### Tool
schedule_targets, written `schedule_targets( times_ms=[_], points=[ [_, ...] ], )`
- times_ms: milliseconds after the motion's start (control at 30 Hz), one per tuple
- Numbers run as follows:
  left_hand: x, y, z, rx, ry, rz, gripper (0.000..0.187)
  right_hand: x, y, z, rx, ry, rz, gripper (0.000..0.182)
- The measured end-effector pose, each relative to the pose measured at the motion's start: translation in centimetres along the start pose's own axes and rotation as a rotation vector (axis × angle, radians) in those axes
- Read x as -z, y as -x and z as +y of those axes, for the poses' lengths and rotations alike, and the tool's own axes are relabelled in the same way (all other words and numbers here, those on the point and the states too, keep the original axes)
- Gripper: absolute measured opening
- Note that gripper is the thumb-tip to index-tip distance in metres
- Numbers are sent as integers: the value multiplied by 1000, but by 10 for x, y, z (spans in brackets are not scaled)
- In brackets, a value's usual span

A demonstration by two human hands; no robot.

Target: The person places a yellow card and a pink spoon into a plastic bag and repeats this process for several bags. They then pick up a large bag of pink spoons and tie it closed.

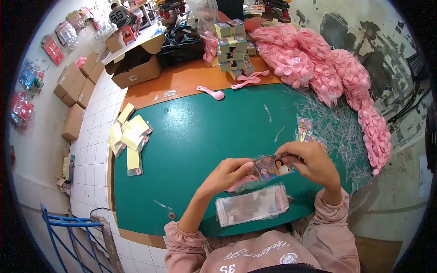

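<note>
My left hand (227, 175) pinches the left end of a printed card (271, 167) together with a clear plastic bag. A pink spoon (242, 183) shows inside that bag, just below my left fingers. At the card's other end, my right hand (313, 161) grips with its fingers curled over the top edge. A stack of clear plastic bags (252, 207) lies right below the hands, near the table's front edge. More printed cards (304, 125) lie beyond my right hand, partly covered by it.
Packed bags with pale yellow cards (133, 136) lie at the left of the green table (191, 136). Plastic strips (334, 132) and bundles of pink spoons (314, 59) run along the right. Card stacks (231, 50) and a cardboard box (136, 73) stand behind. A person (120, 17) sits far off.
</note>
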State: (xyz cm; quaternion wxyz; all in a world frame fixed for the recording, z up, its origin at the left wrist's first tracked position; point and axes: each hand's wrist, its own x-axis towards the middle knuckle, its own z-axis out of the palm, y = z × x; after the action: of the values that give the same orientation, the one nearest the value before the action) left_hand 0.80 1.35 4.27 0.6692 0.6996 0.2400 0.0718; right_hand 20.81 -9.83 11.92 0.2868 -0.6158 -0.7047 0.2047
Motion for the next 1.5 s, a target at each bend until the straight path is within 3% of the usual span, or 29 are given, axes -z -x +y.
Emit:
schedule_targets(
  times_ms=[67,200,267,333,400,467,567,700,767,867,1000,1033,1100,1133,1167,1200,1233,1267,1333,1500],
  points=[
    [-4,-4,-11,-145,-20,-31,30,1,-2,-5,-13,-15,-42,14],
    [-11,0,-4,-117,-155,-42,35,-14,-8,-8,-1,-59,-182,14],
    [-14,3,0,-205,-263,48,53,-25,-13,-5,-38,-99,-216,16],
    [-13,6,3,-121,-285,59,60,-37,-18,5,-56,-152,-192,20],
    [-12,9,4,-38,-307,69,68,-47,-20,17,69,-226,-112,22],
    [-9,16,2,-67,-239,114,77,-48,-21,23,-134,-405,-282,22],
    [24,25,-18,-105,-141,-46,73,-48,-21,40,-318,-544,-127,20],
    [41,22,-37,-115,151,74,61,-59,-27,49,-356,-577,-79,19],
    [43,23,-30,-91,172,111,62,-58,-29,44,-342,-894,-107,20],
    [43,27,-25,-59,216,99,61,-58,-29,55,-349,-666,-120,21],
    [41,27,-24,-30,209,62,59,-61,-36,51,-321,-669,-135,22],
    [39,24,-29,-28,207,64,59,-64,-39,50,-280,-614,-41,22],
    [31,13,-44,-202,-126,566,61,-68,-47,43,-238,-560,60,22],
    [24,11,-48,-198,-127,560,61,-70,-50,35,-192,-465,168,21],
    [17,9,-50,-187,167,472,62,-72,-52,30,-144,-367,273,20],
    [13,7,-51,-175,456,379,64,-74,-53,29,-144,-369,277,20],
    [10,7,-52,-131,656,220,62,-78,-53,30,43,-228,178,21],
    [9,7,-51,-127,657,220,62,-82,-50,30,228,-85,76,23],
    [8,7,-43,63,781,187,61,-90,-43,31,181,-130,-50,27],
    [14,16,-48,118,630,238,61,-107,-40,25,95,17,-27,20]
  ],
)
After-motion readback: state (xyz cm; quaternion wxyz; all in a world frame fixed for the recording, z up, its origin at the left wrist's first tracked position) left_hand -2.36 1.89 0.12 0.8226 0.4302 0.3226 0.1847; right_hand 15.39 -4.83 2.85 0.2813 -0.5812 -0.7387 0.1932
